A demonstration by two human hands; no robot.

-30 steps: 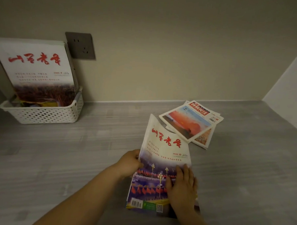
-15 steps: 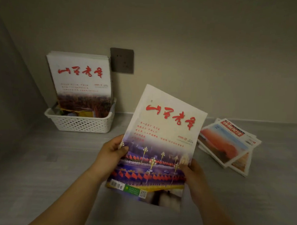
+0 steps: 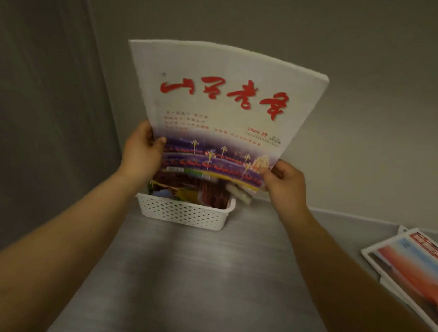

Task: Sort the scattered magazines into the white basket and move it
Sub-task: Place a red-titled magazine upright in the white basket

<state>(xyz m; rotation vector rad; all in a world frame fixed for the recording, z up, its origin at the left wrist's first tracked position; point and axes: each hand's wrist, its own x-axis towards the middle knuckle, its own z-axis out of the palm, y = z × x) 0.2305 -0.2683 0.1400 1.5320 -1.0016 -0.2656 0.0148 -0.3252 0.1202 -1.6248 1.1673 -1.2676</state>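
Observation:
A white magazine (image 3: pixel 223 103) with red brush lettering stands nearly upright just above the white perforated basket (image 3: pixel 185 212). My left hand (image 3: pixel 142 150) grips its left edge and my right hand (image 3: pixel 284 180) grips its lower right corner. The magazine's bottom edge hangs at the basket's opening and hides most of what is inside. Below it, the lower parts of other magazines (image 3: pixel 186 192) show in the basket. A small stack of magazines (image 3: pixel 411 272) with an orange-red cover lies flat at the right edge of the grey table (image 3: pixel 195 277).
The basket stands at the back of the table against the beige wall (image 3: pixel 366 97). A grey side panel (image 3: pixel 40 95) closes off the left. Both my forearms stretch across the table's middle.
Both hands lifted the magazine off the table and carried it left and away from me, to just above the basket. My view turned left, so the flat stack now sits at the right edge.

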